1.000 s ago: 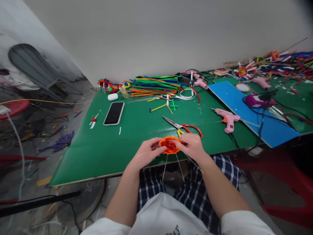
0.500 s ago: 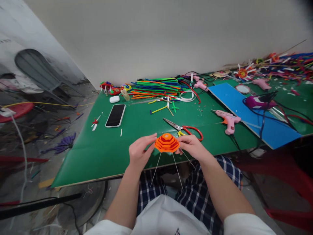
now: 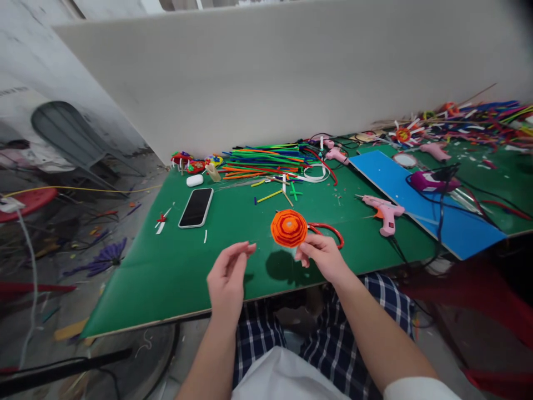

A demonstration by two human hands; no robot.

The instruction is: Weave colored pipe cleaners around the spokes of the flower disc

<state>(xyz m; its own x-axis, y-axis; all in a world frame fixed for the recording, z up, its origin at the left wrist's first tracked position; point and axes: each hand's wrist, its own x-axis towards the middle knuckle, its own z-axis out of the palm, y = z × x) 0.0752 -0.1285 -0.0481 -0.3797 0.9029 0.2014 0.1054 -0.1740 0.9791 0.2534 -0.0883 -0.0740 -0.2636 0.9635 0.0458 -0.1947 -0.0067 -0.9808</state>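
Over the table's front part, my right hand pinches the lower right edge of a small orange-and-red striped dome, which looks made of fuzzy pipe cleaners. Its rounded top is turned toward me, so its underside is hidden. To its left, my left hand is raised and empty, with fingers curved and a little apart, not touching the dome. Behind the dome and right hand lie scissors, mostly covered; their red handle shows.
A phone and white earbud case lie left. Loose pipe cleaners are heaped at the back. A pink glue gun with cord lies right, beside a blue board. A pale partition stands behind the table.
My left hand has let go of the dome and moved left and down. The right hand has tipped the dome's top toward me and raised it; its thin wire legs no longer show.
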